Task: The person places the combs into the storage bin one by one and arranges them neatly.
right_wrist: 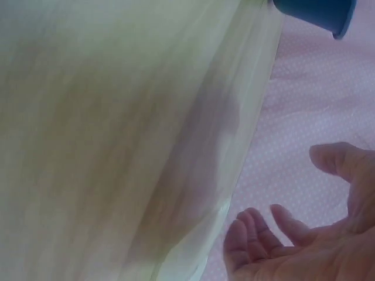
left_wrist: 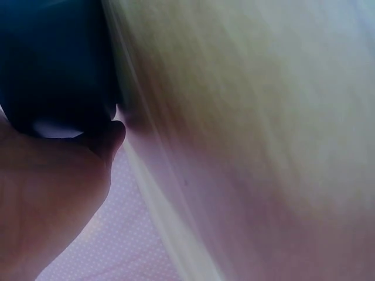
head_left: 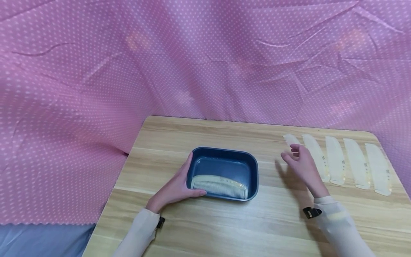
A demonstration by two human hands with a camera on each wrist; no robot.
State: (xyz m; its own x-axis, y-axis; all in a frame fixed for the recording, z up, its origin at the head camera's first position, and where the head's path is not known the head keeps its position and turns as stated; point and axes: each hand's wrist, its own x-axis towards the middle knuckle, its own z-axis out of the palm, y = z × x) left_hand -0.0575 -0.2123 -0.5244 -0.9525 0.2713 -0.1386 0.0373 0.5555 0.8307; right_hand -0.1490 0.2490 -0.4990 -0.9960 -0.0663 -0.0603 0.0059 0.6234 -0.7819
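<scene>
A dark blue rectangular box (head_left: 224, 151) sits on the wooden table, with one cream comb (head_left: 221, 185) lying inside along its near wall. My left hand (head_left: 174, 185) grips the box's left end, thumb at the near side and fingers along the left wall. In the left wrist view that hand (left_wrist: 53, 187) meets the dark box (left_wrist: 58, 64). Over the table to the right, my right hand (head_left: 300, 162) is empty, its fingers loosely bent and thumb apart. Beneath it, a pale comb (head_left: 290, 138) is partly hidden. The right wrist view shows the same hand (right_wrist: 304, 234) holding nothing.
Several more pale combs (head_left: 335, 160) lie in a row at the table's right side. The wooden table (head_left: 244, 228) ends at a rounded back edge, where a pink dotted cloth (head_left: 205, 64) hangs. Grey-blue fabric (head_left: 41, 239) shows at the lower left.
</scene>
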